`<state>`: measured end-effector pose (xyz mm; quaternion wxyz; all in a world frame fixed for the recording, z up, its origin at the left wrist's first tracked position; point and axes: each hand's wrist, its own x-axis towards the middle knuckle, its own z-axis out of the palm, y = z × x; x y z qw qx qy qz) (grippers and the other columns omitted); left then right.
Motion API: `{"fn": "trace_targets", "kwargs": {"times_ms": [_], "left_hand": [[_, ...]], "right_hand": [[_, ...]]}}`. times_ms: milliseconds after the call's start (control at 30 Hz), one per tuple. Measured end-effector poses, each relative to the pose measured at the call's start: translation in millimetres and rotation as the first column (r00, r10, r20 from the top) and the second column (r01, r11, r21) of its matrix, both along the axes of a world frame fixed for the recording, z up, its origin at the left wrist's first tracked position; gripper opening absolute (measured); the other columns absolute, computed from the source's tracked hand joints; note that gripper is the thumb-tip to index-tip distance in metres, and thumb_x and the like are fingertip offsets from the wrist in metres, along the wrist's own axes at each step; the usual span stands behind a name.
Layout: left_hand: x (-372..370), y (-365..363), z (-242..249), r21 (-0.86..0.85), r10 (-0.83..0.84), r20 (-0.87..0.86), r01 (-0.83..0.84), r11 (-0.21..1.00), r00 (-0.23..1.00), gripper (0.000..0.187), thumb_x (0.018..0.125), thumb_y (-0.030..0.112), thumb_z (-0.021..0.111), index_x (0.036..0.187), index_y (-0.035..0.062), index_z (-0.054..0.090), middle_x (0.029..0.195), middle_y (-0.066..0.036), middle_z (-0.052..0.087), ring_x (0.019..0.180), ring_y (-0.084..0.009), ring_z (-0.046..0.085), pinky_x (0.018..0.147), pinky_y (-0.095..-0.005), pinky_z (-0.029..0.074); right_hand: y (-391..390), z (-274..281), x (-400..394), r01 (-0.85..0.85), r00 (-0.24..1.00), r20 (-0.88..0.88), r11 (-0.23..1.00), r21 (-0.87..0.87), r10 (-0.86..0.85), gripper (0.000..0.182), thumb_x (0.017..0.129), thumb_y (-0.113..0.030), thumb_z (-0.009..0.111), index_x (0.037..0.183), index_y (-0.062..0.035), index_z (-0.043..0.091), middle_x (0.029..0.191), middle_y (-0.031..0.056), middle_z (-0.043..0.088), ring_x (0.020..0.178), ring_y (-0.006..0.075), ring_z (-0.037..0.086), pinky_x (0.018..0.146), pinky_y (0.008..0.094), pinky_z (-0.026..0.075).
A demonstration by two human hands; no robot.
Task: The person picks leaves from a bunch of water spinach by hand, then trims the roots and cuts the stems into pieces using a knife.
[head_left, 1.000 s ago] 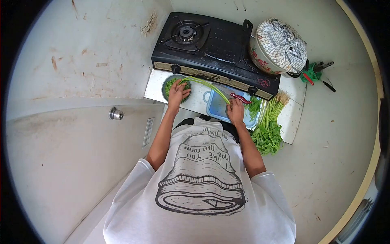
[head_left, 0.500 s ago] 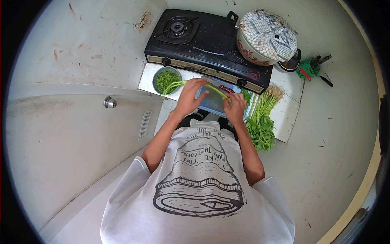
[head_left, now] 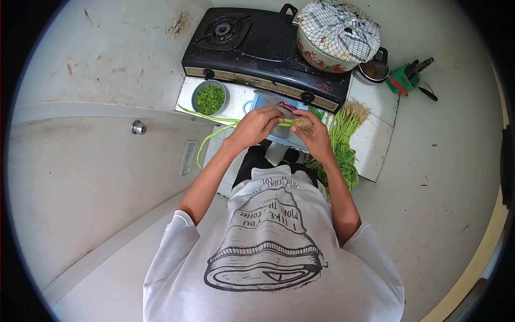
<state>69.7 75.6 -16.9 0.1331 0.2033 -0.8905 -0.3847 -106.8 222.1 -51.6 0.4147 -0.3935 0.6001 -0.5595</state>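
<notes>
Several long green stalks with pale roots, which look like spring onions [head_left: 218, 123], lie across in front of me. My left hand [head_left: 255, 127] is closed around them near the root end, and the green tops trail out to the left. At the roots, my right hand [head_left: 316, 138] has its thumb and fingers closed about the root end. Under both hands is a blue cutting board [head_left: 248, 106], partly hidden by them. A knife with a dark red handle [head_left: 286, 107] rests on the board just beyond my fingers.
A grey bowl [head_left: 227, 100] of chopped greens stands left of the board. Behind is a black gas stove [head_left: 263, 40] with a cloth-covered pot [head_left: 322, 56]. Rooted leafy greens [head_left: 343, 134] lie at the right, near a small pan [head_left: 374, 71] and green basket [head_left: 403, 80] of utensils.
My hands have drawn closer together at the root end, and the roots now show between them. The green tops have swung down and left, away from the bowl. The view has shifted slightly.
</notes>
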Motion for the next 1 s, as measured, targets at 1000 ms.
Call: {"fn": "trace_targets", "kwargs": {"times_ms": [1000], "left_hand": [[-4, -122, -60, 0.457, -0.258, 0.106, 0.183, 0.871, 0.960, 0.020, 0.105, 0.021, 0.060, 0.108, 0.0043, 0.071, 0.077, -0.001, 0.068, 0.067, -0.0076, 0.051, 0.063, -0.0277, 0.041]], "right_hand": [[-75, -50, 41, 0.334, 0.905, 0.280, 0.942, 0.002, -0.322, 0.044, 0.093, -0.002, 0.075, 0.133, -0.0013, 0.058, 0.117, 0.0081, 0.069, 0.102, 0.0135, 0.068, 0.089, 0.0295, 0.056]]}}
